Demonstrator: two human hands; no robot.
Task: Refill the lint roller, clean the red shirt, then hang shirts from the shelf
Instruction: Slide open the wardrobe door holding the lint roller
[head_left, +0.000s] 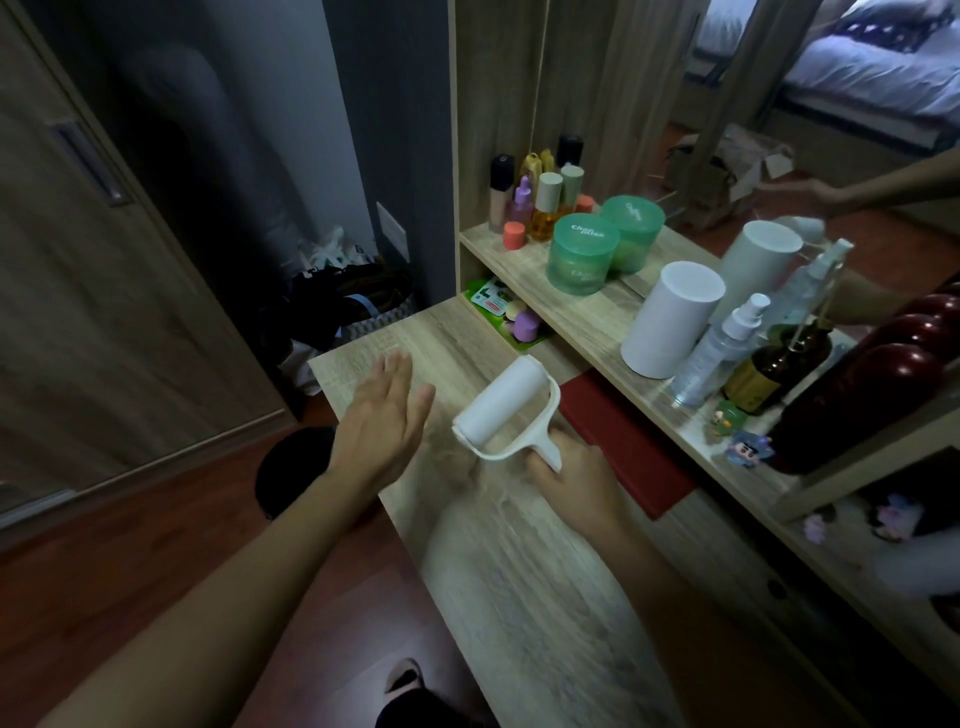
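Note:
A white lint roller (506, 405) with a full white roll is held over the wooden desk (519, 571). My right hand (571, 475) is closed around its handle, with the roll tilted up and to the left. My left hand (382, 421) hovers flat just left of the roll, fingers together and stretched out, holding nothing. A spare white roll (670, 319) stands upright on the shelf (587, 317) above the desk. A flat red thing (623, 441) lies under the shelf, right of my right hand; I cannot tell if it is the shirt.
The shelf carries two green jars (584, 254), cosmetic bottles (535, 202), spray bottles (722, 348), a brown bottle (779, 364) and small figurines (748, 449). A mirror stands behind them. A closet door (104, 260) fills the left side. A basket of bags (353, 306) sits on the floor.

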